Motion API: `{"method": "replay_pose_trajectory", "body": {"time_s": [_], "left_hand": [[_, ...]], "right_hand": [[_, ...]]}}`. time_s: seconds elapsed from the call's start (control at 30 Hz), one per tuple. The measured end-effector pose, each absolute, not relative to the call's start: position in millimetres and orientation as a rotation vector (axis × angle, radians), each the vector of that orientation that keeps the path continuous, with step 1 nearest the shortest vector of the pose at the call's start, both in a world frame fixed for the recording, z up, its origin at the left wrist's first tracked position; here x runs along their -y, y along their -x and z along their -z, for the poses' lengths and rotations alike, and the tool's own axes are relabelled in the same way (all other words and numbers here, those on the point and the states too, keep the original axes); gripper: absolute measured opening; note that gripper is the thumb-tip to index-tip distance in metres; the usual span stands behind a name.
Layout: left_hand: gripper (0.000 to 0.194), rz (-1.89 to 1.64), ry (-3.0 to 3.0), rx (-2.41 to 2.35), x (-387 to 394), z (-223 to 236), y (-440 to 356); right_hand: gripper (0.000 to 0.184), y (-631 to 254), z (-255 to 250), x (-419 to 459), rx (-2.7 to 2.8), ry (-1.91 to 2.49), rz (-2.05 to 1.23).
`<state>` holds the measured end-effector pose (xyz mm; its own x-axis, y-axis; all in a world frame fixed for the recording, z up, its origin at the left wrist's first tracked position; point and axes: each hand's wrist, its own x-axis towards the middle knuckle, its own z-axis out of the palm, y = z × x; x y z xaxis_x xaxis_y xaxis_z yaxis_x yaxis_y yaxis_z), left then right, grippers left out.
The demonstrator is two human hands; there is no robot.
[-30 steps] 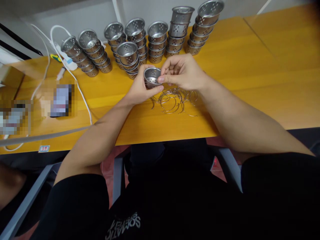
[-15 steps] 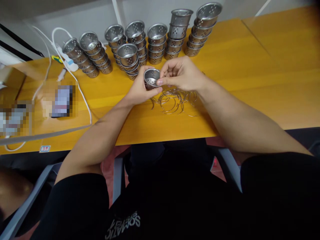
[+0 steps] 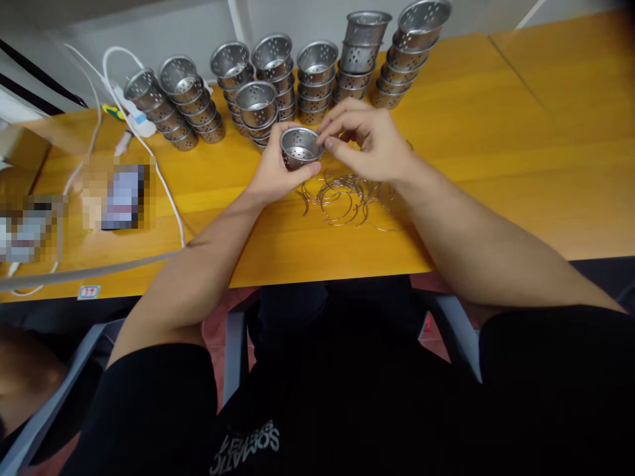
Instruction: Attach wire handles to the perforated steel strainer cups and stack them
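Observation:
A small perforated metal cup [image 3: 300,147] is gripped by my left hand [image 3: 280,170], tilted so that its holed inside faces me. My left thumb lies along its near side, with the fingers behind it. At the cup's right rim is my right hand [image 3: 370,140], its thumb and index fingertip close together and the other fingers bent. Whatever lies between those fingertips is too small to make out. Just below the hands, a loose tangle of thin wire rings [image 3: 342,198] rests on the yellow table [image 3: 278,244].
Several stacks of similar cups stand along the back, including a near stack [image 3: 256,106] and a tall right one [image 3: 421,30]. A white cable [image 3: 163,182] crosses the left side beside a blurred phone [image 3: 124,197]. A power strip [image 3: 141,122] lies behind. Another person's limb [image 3: 24,377] shows at lower left.
My right thumb has drawn back from inside the cup to its right rim, and the right hand has risen slightly. The cup stays in my left hand, a little higher in view.

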<state>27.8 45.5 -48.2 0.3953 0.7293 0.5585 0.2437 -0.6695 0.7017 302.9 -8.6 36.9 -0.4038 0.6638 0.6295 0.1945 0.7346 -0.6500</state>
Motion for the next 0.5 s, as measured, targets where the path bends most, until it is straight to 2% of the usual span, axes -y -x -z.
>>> {"method": "replay_pose_trajectory", "body": {"time_s": [0.17, 0.3, 0.5], "left_hand": [[0.094, -1.272, -2.091, -0.859, -36.6, 41.8, -30.6], [0.092, -1.259, -2.120, -0.837, -33.6, 45.3, -29.1], [0.088, -1.274, -2.157, -0.808, -41.3, 54.3, -29.1]], "right_hand": [[0.017, -304.4, -33.3, 5.6, 2.092, 0.630, -0.512], [0.027, -301.5, -29.1, 7.1, 2.175, 0.589, -0.547], [0.025, -295.3, -34.2, 17.4, 2.115, 0.706, -0.670]]}}
